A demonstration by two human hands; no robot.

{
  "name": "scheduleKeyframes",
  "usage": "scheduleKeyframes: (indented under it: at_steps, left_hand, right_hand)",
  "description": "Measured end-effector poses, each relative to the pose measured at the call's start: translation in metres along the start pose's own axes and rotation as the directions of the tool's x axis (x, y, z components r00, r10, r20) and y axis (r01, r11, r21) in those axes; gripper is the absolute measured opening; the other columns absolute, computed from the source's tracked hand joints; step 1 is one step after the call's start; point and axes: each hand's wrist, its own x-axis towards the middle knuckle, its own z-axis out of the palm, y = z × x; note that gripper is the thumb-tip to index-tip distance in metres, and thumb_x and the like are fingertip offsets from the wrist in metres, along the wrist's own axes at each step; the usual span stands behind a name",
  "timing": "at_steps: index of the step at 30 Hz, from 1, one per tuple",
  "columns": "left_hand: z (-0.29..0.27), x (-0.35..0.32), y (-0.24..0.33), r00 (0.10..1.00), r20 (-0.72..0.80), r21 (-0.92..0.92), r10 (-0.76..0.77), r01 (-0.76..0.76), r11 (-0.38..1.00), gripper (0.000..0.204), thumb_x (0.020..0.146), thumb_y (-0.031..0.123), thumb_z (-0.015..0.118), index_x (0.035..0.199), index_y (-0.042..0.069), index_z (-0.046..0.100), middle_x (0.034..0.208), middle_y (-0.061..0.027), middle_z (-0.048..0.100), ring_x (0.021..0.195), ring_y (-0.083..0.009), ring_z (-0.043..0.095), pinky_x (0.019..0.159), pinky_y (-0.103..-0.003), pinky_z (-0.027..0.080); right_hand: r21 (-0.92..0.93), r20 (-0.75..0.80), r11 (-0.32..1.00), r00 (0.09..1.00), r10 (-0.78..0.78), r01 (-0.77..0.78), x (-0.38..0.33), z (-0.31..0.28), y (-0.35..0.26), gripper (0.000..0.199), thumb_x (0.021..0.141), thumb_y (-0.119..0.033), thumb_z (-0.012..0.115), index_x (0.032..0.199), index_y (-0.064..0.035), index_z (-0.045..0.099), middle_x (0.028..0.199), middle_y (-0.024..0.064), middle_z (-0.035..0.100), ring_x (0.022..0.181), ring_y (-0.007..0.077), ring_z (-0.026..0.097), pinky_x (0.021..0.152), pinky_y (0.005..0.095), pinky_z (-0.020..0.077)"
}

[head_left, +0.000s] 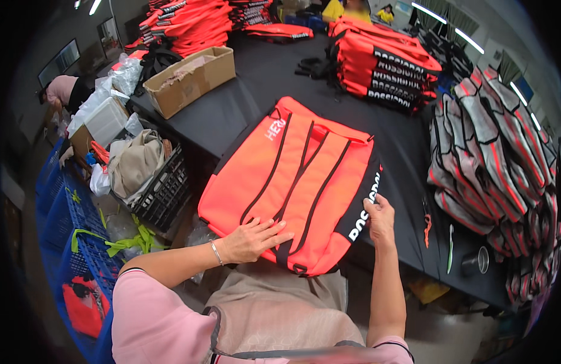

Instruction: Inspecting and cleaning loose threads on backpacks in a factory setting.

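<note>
A bright orange-red backpack (260, 156) with black trim lies on the black-covered table, its two shoulder straps facing up and its near end at the table's front edge. My left hand (254, 240) rests flat on the backpack's near left part, fingers stretched out over the lower strap area. At the right side, my right hand (379, 217) pinches the edge of the black side panel with white lettering between thumb and fingers.
Folded orange-red bags (383, 67) are stacked at the far right. Grey bags (487, 151) pile up on the right, near snips (426, 224), a pen (450, 249) and a metal cup (474, 262). A cardboard box (192, 85) stands left, above a black crate (162, 193).
</note>
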Motion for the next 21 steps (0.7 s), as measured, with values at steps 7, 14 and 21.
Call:
scheduleKeyframes:
  at_steps: [7,14,21]
  left_hand:
    - [-0.104,0.041,-0.094,0.72,-0.688,0.148,-0.087,0.257,0.955,0.025,0.081,0.0,0.064,0.106,0.001,0.062,0.085,-0.0179,0.065,0.07,-0.0363,0.062,0.064,-0.039,0.049]
    - [-0.164,0.057,-0.21,0.281,-0.571,-0.792,-0.771,0.056,0.607,0.05,0.081,0.015,0.078,0.123,-0.006,0.059,0.121,-0.0127,0.065,0.111,-0.0198,0.059,0.1,-0.034,0.044]
    - [-0.019,-0.051,-0.34,-0.226,-0.025,-0.999,-0.974,0.039,0.016,0.057,0.078,0.017,0.082,0.127,0.001,0.057,0.115,-0.0079,0.064,0.097,-0.0212,0.061,0.092,-0.036,0.049]
  right_hand:
    - [0.171,0.13,0.912,0.909,-0.396,0.372,-0.019,0.03,-0.136,0.065,0.096,-0.015,0.065,0.149,-0.0021,0.029,0.119,0.0142,0.058,0.071,0.0103,0.062,0.064,0.0216,0.0542]
    - [-0.08,0.128,0.976,0.973,-0.191,0.202,-0.014,0.013,-0.085,0.055,0.097,-0.017,0.062,0.145,-0.0037,0.038,0.117,0.011,0.059,0.067,0.0088,0.063,0.061,0.0216,0.0511]
    - [-0.226,0.234,0.974,0.972,0.031,0.023,-0.013,0.02,-0.031,0.046,0.093,-0.011,0.061,0.136,0.0015,0.047,0.106,0.0124,0.062,0.064,0.012,0.063,0.058,0.0228,0.0521]
